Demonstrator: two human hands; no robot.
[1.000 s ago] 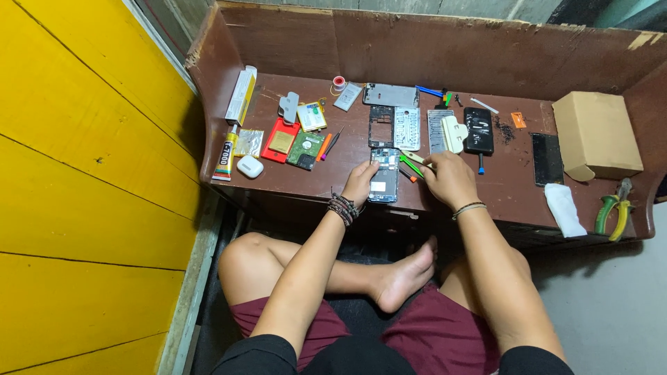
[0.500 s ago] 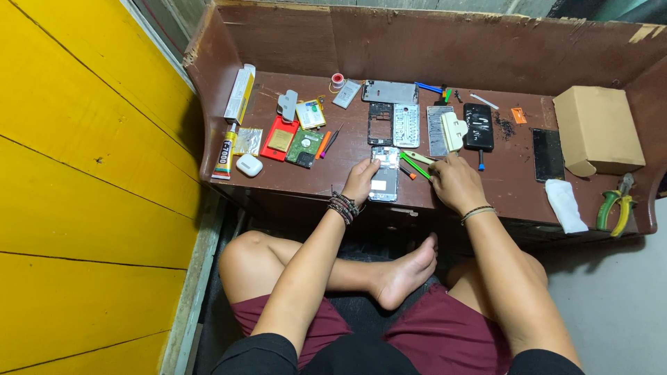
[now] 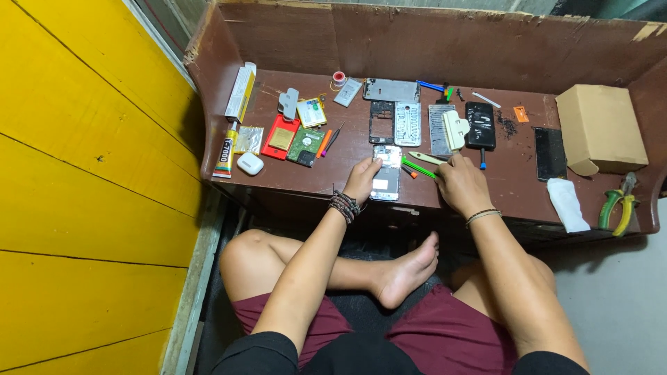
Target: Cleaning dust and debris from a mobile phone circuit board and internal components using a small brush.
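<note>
While under left grip (image 3: 363,179), phone (image 3: 386,182).

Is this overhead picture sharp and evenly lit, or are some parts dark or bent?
Head view: mostly sharp and evenly lit on the desk; the left hand on the opened phone and the right hand are clear. The space under the desk lies in deep shadow, small parts are too tiny to read, and the yellow wall slants from wide-angle distortion.

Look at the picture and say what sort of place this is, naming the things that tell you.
Probably a small phone repair bench: an opened phone under the left hand, loose phone parts and pliers on a brown wooden desk.
</note>
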